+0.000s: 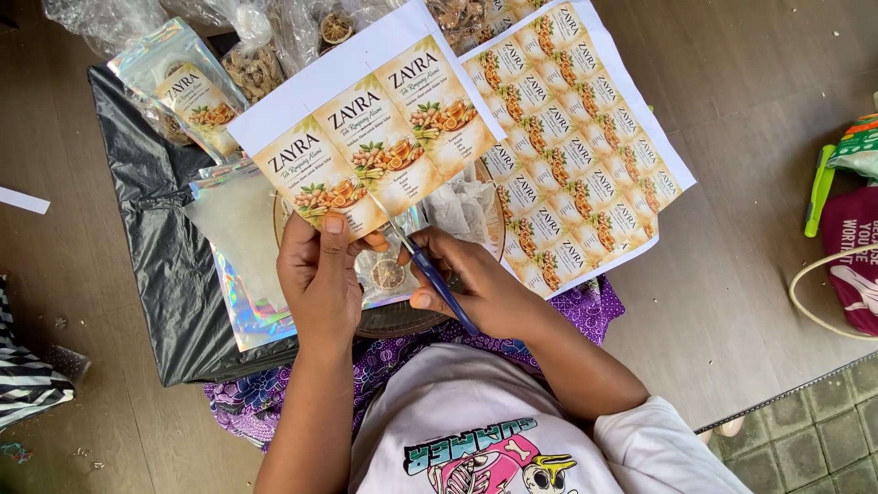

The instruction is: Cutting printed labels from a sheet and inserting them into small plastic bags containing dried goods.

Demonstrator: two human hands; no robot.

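Nearest the camera, a white printed shirt (494, 439) is seen, with purple patterned cloth (402, 361) over the lap. Just beyond, the left hand (320, 279) is closed around the lower edge of a strip of three labels (375, 137), the thumb pressed on its front and the fingers behind it. The strip is held up, tilted, above the lap. The right hand (480, 284) is wrapped around blue-handled scissors (430, 274), whose blades are set into the strip's bottom edge between the first and second labels. Beneath the hands, a round woven tray (402, 316) and clear shiny pouches (247, 247) are laid on a black plastic sheet (155, 229) spread over the wooden floor (750, 210). Farther off, a large sheet of uncut labels (576, 146) is spread to the right, and a labelled pouch (187, 87) is propped at the upper left, beside clear bags of dried goods (251, 64).
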